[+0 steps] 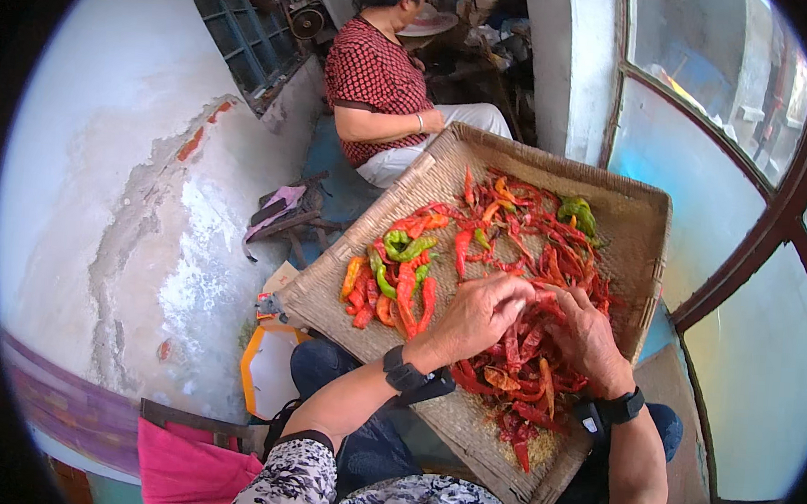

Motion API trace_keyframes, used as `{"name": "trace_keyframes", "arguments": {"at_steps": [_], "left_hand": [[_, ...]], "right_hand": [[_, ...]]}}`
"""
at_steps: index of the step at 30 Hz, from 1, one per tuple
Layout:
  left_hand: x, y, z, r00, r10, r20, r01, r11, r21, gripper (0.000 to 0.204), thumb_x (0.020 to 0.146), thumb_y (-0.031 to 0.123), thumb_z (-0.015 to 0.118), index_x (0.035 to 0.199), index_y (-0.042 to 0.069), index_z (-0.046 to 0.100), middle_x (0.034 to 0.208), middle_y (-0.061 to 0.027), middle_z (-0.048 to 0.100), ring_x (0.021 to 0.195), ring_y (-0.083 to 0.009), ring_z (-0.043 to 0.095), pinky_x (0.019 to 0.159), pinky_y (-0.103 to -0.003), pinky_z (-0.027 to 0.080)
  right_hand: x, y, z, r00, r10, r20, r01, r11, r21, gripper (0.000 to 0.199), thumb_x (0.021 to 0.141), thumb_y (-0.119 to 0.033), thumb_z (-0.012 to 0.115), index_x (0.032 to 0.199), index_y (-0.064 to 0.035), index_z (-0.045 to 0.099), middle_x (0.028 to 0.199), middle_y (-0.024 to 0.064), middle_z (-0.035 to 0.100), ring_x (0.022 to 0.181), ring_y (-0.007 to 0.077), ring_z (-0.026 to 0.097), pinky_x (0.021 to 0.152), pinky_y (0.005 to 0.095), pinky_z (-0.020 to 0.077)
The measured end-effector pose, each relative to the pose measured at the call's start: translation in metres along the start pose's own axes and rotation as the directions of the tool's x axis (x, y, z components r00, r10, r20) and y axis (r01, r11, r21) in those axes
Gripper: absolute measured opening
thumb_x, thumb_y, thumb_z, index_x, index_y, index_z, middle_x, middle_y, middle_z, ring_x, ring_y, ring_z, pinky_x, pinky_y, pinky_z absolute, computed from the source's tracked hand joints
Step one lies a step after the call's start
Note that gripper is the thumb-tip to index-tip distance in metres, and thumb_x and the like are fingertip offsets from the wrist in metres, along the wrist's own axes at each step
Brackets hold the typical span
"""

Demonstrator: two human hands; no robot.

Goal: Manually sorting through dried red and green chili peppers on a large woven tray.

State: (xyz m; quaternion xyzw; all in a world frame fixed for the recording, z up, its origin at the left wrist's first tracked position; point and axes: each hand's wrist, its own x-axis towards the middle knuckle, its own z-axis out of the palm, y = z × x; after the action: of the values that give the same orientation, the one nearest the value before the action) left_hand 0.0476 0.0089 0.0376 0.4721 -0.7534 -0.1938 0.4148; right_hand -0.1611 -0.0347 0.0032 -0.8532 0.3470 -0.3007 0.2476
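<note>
Two dark-clad knees (318, 369) flank the near half of your woven tray (319, 302), which looks to rest across your lap, presumably so that neither hand has to hold it. Pale seeds (544, 450) lie loose toward its near corner, probably fallen from the dry pods. Just beyond them, a heap of red peppers (530, 412) spreads from the near corner past the middle, close to the right edge, well within your reach.

Your left hand (478, 317) and right hand (592, 347) are over this heap, fingers curled and fingertips almost meeting. Red pepper shows between them, but you hide the tips, so I cannot tell whether either hand is clamped on a pod. Holding both so close seems to suit work on something small.

Toward the left corner, a separate group of mixed peppers (406, 284), red, orange and green, looks plumper; the bare strip between perhaps keeps it from mingling with the dry heap. More red pods lie toward the far edge, with a green pepper (577, 214) near the right corner.

Past the far corner sits a person in a red patterned top (377, 75), one hand (432, 121) right by the rim.
</note>
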Motion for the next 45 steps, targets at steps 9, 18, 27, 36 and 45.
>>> {"name": "trace_keyframes", "arguments": {"at_steps": [9,18,27,36,45], "left_hand": [[0.025,-0.062,-0.011,0.971,-0.221,-0.092,0.239,0.908,0.343,0.042,0.090,0.018,0.057,0.126,0.000,0.050,0.125,-0.0200,0.052,0.117,-0.0326,0.050,0.102,-0.040,0.038],[-0.003,-0.020,0.044,0.988,0.007,0.155,-0.026,0.992,0.124,0.040,0.092,0.028,0.058,0.122,0.002,0.054,0.110,-0.0175,0.059,0.107,-0.0299,0.056,0.090,-0.041,0.045],[-0.006,0.003,0.044,0.984,-0.129,0.126,0.137,0.989,-0.055,0.043,0.092,0.031,0.059,0.123,0.001,0.053,0.102,-0.0151,0.063,0.091,-0.0268,0.063,0.077,-0.038,0.051],[-0.009,-0.001,0.048,0.982,-0.172,0.084,0.182,0.974,-0.136,0.021,0.091,0.016,0.062,0.105,0.000,0.060,0.089,-0.0119,0.067,0.082,-0.0201,0.066,0.069,-0.033,0.051],[0.006,-0.009,0.017,0.965,-0.253,-0.073,0.246,0.965,-0.092,0.015,0.093,0.018,0.058,0.095,0.004,0.063,0.082,-0.0012,0.061,0.076,-0.0086,0.056,0.068,-0.024,0.047]], "right_hand": [[-0.008,0.024,0.010,0.991,-0.074,0.107,0.097,0.969,-0.227,0.017,0.076,-0.003,0.061,0.093,-0.0025,0.056,0.086,0.0155,0.055,0.078,0.0376,0.059,0.066,0.0446,0.0493],[-0.002,0.008,-0.002,0.995,-0.068,-0.076,0.069,0.998,0.005,0.018,0.073,-0.004,0.067,0.089,-0.0014,0.059,0.081,0.0159,0.056,0.075,0.0377,0.060,0.064,0.0440,0.0476],[-0.005,-0.007,-0.013,0.985,-0.141,-0.102,0.141,0.990,-0.014,0.022,0.070,0.000,0.069,0.090,-0.0031,0.063,0.083,0.0146,0.060,0.077,0.0351,0.062,0.064,0.0403,0.0501],[-0.009,-0.015,-0.004,0.946,-0.286,-0.153,0.286,0.958,-0.023,0.056,0.073,-0.001,0.068,0.125,-0.0070,0.047,0.091,0.0145,0.063,0.082,0.0313,0.065,0.068,0.0378,0.0537],[-0.009,0.015,-0.008,0.971,-0.117,-0.211,0.109,0.993,-0.046,0.066,0.076,-0.006,0.070,0.135,-0.0072,0.041,0.103,0.0210,0.062,0.091,0.0382,0.062,0.075,0.0416,0.0524]]}}
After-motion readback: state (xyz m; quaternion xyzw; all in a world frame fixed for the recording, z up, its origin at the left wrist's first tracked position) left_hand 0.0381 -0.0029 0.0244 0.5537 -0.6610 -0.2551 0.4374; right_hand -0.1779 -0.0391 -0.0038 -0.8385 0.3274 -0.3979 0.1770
